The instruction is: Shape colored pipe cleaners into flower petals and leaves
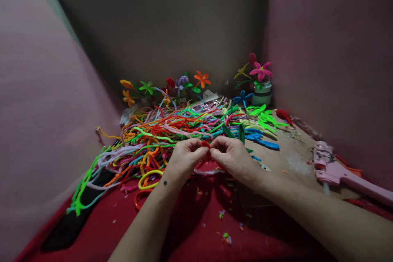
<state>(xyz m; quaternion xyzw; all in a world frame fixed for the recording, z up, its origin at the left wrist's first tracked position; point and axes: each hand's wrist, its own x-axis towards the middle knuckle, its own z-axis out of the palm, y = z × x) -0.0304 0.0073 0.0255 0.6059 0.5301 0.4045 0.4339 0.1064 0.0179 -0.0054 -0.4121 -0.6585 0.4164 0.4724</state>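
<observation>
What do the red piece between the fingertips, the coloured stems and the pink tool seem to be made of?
Coloured stems: soft, fuzzy-edged fibre, perhaps over wire, as some hold bends.
Red piece: perhaps similar fibre, by its matt look, but too small to be sure.
Pink tool: probably hard plastic, smooth, with even colour and moulded shape.

Craft workspace — heaped pipe cleaners [184, 125], fuzzy flowers [260, 73] — pink glue gun [333, 173].

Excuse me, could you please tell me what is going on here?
A person's left hand and right hand hold a small red fuzzy piece between them, above a red cloth. A tangled heap of colourful pipe cleaners lies beyond and to the left, with pipe-cleaner flowers standing at the back.
</observation>
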